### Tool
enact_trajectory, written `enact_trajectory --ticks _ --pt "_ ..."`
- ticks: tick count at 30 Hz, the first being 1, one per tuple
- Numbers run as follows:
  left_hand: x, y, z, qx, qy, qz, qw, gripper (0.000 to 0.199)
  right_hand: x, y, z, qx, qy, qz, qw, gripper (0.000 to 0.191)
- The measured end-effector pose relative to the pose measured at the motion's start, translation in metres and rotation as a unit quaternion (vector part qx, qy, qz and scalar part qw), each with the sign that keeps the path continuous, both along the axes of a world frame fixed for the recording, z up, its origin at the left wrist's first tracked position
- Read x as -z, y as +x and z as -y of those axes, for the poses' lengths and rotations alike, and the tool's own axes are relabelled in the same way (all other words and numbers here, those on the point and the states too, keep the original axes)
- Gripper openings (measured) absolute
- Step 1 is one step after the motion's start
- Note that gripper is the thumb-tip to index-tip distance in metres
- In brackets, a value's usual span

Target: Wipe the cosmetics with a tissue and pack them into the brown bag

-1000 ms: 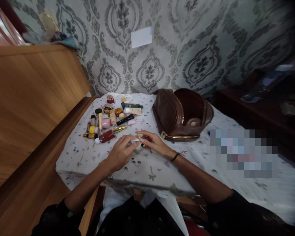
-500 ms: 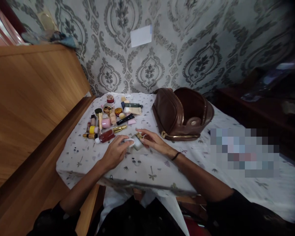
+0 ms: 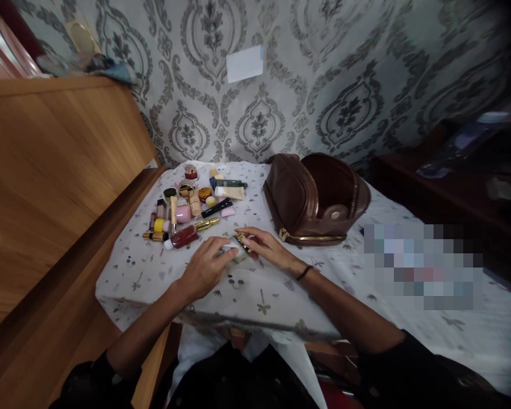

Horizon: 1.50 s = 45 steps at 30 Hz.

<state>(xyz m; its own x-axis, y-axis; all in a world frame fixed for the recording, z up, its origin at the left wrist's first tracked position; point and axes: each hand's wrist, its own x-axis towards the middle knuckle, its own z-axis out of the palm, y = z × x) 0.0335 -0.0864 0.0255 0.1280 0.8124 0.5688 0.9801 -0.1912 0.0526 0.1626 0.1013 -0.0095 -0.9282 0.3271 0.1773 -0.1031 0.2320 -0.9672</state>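
Observation:
Near the table's front middle, my right hand (image 3: 266, 247) grips a small glass container with a gold part (image 3: 242, 242), tilted; its exact kind is not clear. My left hand (image 3: 206, 264) is closed on a small white wipe (image 3: 225, 248), mostly hidden by the fingers, and presses it at the left side of the container. Just beyond my left hand lie a red bottle with a white cap (image 3: 184, 237) and a gold tube (image 3: 207, 224).
Several jars, tubes and other cosmetics lie at the back left, among them a pink jar (image 3: 183, 214) and a black tube (image 3: 217, 208). An unzipped brown bag (image 3: 292, 196) stands right. A wooden panel (image 3: 68, 153) borders the left side.
The glass container has turned in my right hand, so its pale face shows less and its gold part faces me more. My left hand has shifted slightly right with the wipe.

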Motion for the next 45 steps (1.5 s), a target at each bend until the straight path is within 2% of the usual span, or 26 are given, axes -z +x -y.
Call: enact_trajectory --ticks 6,12,19,24,30,32,37,42,45 --pt "0.002 -0.007 0.006 -0.021 -0.003 0.019 1.0 0.034 -0.002 0.003 -0.001 -0.025 -0.04 0.025 0.999 0.06" --pt "-0.002 0.009 -0.005 -0.025 0.002 -0.005 1.0 0.038 -0.003 0.0 0.004 0.005 -0.006 0.009 1.0 0.05" --pt "0.008 0.011 -0.001 -0.008 0.011 -0.089 0.996 0.035 -0.003 -0.002 0.002 0.026 0.027 0.026 0.999 0.045" --pt "0.012 0.005 0.005 -0.01 0.012 -0.108 0.994 0.031 0.001 -0.004 0.002 0.04 -0.028 0.028 0.998 0.045" --pt "0.013 0.012 -0.004 -0.015 0.03 -0.172 0.984 0.023 -0.001 -0.007 0.003 0.054 -0.094 0.035 0.994 0.044" --pt "0.015 0.015 -0.008 -0.013 0.032 -0.191 0.981 0.022 -0.002 -0.007 0.005 0.056 -0.14 0.033 0.988 0.043" --pt "0.019 0.018 -0.017 0.015 0.033 -0.197 0.98 0.026 -0.001 -0.01 0.009 0.039 -0.33 -0.009 0.943 0.041" --pt "0.013 0.021 -0.024 0.033 0.057 -0.168 0.984 0.029 -0.006 -0.011 0.005 0.018 -0.509 0.018 0.86 0.028" --pt "0.007 0.023 -0.028 0.05 0.08 -0.151 0.984 0.028 -0.007 -0.011 0.0 -0.002 -0.571 0.012 0.821 0.026"
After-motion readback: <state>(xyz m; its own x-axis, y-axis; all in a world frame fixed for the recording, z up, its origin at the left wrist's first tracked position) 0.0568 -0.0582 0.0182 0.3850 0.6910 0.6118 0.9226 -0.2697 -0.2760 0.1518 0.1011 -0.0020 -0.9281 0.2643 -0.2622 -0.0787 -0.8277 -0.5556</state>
